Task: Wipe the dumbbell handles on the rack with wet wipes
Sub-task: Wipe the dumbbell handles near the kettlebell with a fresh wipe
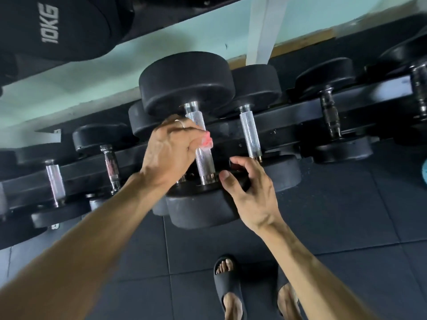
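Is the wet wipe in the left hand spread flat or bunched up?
Bunched up. The wet wipe shows only as a small crumpled wad pinched in the left hand against the dumbbell handle.

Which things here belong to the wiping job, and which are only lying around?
Job: left hand, wipe, knurled handle, right hand, near weight head, neighbouring handle.
Around: 10KG weight, black slipper, floor mats.

A black rack [288,132] runs across the view, tilted up to the right, and carries a row of black dumbbells side by side. The big dumbbell [187,84] in the middle has a bright knurled handle [204,158]; the dumbbell [256,88] just right of it has a similar one. Below lies a floor [346,215] of dark tiles.
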The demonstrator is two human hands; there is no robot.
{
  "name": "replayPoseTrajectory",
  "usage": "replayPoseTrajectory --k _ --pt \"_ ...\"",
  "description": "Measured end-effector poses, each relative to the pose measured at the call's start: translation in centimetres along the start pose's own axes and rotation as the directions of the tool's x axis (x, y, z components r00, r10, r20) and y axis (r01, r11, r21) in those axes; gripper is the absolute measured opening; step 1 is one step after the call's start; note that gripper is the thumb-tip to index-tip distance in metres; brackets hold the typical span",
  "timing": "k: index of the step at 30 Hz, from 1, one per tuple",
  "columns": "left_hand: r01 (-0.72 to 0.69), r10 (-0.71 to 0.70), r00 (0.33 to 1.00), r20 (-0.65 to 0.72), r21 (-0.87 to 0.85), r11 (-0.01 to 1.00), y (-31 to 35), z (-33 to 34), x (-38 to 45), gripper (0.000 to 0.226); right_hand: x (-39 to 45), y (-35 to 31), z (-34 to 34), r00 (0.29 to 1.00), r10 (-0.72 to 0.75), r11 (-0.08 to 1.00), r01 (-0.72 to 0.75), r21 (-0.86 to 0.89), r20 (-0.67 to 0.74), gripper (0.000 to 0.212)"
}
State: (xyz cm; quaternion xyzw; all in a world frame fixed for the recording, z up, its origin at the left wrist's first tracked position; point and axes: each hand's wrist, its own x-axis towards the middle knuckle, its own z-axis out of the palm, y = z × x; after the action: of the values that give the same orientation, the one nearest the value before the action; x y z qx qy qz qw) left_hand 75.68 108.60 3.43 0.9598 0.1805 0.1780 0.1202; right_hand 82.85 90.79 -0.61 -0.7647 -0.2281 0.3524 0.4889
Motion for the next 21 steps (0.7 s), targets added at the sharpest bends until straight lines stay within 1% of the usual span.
replayPoseTrajectory --k 2,4,5,7,9,10,11,13,15,18,21 --pt "-0.062 0.066 0.996 -0.059 0.073 0.995 -0.9 0.4 1.6 0.022 0.0 0.0 0.1 1.000 0.014 1.000 -0.014 0.003 -0.007 0.081" --pt "-0.066 0.079 0.991 -0.106 0.115 0.991 -0.7 0.9 1.9 0.023 0.0 -0.1 0.1 1.000 0.015 1.000 -0.015 0.012 -0.015 0.080" --pt "-0.071 0.080 0.994 -0.077 0.108 0.992 -0.2 1.2 1.3 0.020 0.0 -0.1 0.1 1.000 0.015 1.000 -0.015 0.017 -0.018 0.080" --pt "-0.107 0.106 0.994 0.030 0.049 0.993 0.5 1.4 -0.5 0.017 0.0 -0.1 0.2 1.000 0.016 0.999 -0.016 0.030 -0.024 0.080" --pt "-0.123 0.120 0.980 0.160 0.007 0.992 0.8 0.6 -0.9 0.020 -0.1 -0.1 0.1 0.999 0.026 0.999 -0.025 0.034 -0.018 0.081" --pt "-0.118 0.114 0.975 0.190 0.011 0.993 0.5 0.3 -0.4 0.022 -0.1 -0.1 0.1 0.999 0.031 0.999 -0.030 0.032 -0.014 0.081" --pt "-0.103 0.096 0.979 0.182 0.027 0.994 0.3 0.1 0.3 0.023 -0.1 -0.1 0.1 0.999 0.035 0.999 -0.035 0.034 -0.011 0.081" --pt "-0.054 0.044 0.993 0.111 0.084 0.995 -0.1 0.0 1.6 0.024 -0.1 -0.1 0.2 0.999 0.045 0.998 -0.045 0.051 -0.015 0.080" --pt "-0.018 0.006 0.995 0.098 0.119 0.993 0.3 0.1 1.7 0.021 -0.1 0.1 0.2 0.998 0.054 0.996 -0.053 0.067 -0.015 0.078" --pt "-0.035 0.020 0.982 0.189 0.078 0.996 0.8 0.1 0.5 0.018 -0.1 0.2 0.2 0.998 0.058 0.996 -0.057 0.069 -0.004 0.077" --pt "-0.073 0.071 0.933 0.353 -0.007 0.997 1.3 -0.8 0.3 0.013 -0.2 -0.1 0.1 0.998 0.058 0.996 -0.059 0.064 0.007 0.077"
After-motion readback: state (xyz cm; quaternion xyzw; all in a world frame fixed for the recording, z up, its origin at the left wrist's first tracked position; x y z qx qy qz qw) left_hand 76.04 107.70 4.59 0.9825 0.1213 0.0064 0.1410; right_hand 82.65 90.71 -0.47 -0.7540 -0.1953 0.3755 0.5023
